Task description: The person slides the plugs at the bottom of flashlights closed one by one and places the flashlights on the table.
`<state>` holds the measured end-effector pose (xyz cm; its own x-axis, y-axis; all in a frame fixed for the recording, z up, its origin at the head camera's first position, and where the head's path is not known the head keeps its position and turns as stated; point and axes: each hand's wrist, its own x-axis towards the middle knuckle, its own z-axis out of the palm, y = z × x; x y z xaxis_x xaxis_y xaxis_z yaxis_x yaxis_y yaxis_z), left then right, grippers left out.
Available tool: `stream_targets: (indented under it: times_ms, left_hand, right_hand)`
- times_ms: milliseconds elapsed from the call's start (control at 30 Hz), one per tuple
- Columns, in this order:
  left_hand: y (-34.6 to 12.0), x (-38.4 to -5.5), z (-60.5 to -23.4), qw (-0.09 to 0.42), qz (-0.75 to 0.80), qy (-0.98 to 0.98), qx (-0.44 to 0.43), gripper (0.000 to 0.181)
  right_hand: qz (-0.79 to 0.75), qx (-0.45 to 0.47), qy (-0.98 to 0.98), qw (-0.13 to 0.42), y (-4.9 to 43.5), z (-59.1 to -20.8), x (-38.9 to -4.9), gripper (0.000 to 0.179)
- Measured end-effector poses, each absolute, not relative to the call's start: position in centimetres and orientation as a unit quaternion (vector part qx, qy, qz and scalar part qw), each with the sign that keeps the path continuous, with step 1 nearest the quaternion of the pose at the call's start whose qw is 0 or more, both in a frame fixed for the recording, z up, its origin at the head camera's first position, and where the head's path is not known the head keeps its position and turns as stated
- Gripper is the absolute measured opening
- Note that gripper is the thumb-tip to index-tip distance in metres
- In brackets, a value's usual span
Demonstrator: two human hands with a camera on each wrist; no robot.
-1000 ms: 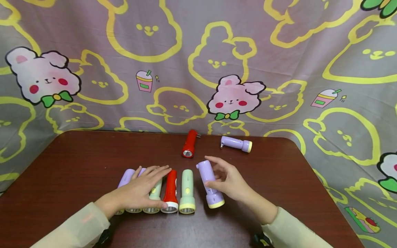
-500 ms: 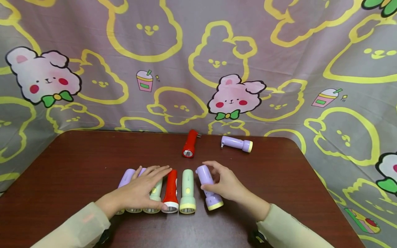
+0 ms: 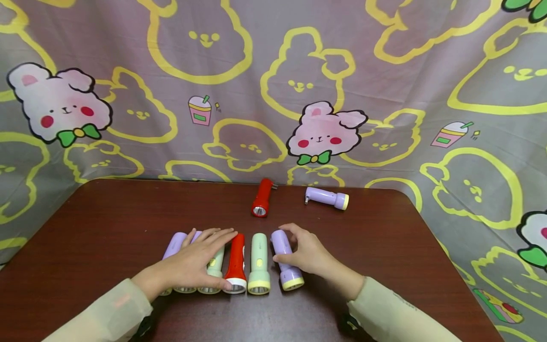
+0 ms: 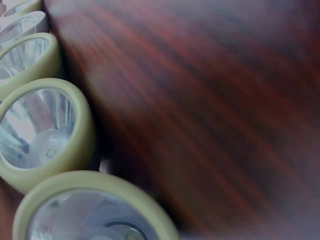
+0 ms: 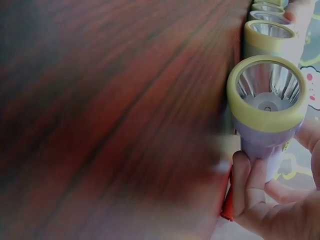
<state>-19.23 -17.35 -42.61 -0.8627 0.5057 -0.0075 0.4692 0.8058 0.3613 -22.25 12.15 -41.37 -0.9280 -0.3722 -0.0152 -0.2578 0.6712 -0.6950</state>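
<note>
My left hand (image 3: 183,266) lies with extended fingers across several flashlights in a row, its thumb at the white rim of a red flashlight (image 3: 236,256). Partly hidden beneath it are a green flashlight (image 3: 215,270) and two purple ones, the outermost purple flashlight (image 3: 174,244) at the left end. Right of the red one lies another green flashlight (image 3: 258,251). My right hand (image 3: 312,251) grips a purple flashlight (image 3: 280,241) with a yellow rim, slightly tilted beside that green one. In the right wrist view, fingers (image 5: 255,187) curl round its purple body, lens toward the camera.
At the back of the brown table (image 3: 128,209) lie a small red flashlight (image 3: 262,194) and a small purple flashlight (image 3: 325,198), each with plug prongs out. A patterned curtain (image 3: 239,104) hangs behind the table's far edge.
My right hand has brought the purple flashlight leftward and lower, closer to the green one, and its tilt has lessened. The left hand has stayed in place.
</note>
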Motion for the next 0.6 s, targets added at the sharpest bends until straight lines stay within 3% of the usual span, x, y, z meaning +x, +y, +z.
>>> stream_targets:
  times_ms: [333, 600]
  left_hand:
    - [-17.33, -19.24, -42.55, 0.054, 0.177, 0.949, 0.254, 0.114]
    - [-17.34, -19.3, -42.56, 0.054, 0.177, 0.949, 0.254, 0.114]
  right_hand:
    - [-0.361, -0.171, 0.912, 0.095, 12.16, -41.53, -22.52, 0.062]
    - [-0.404, -0.18, 0.885, 0.146, 12.7, -41.29, -23.0, 0.061]
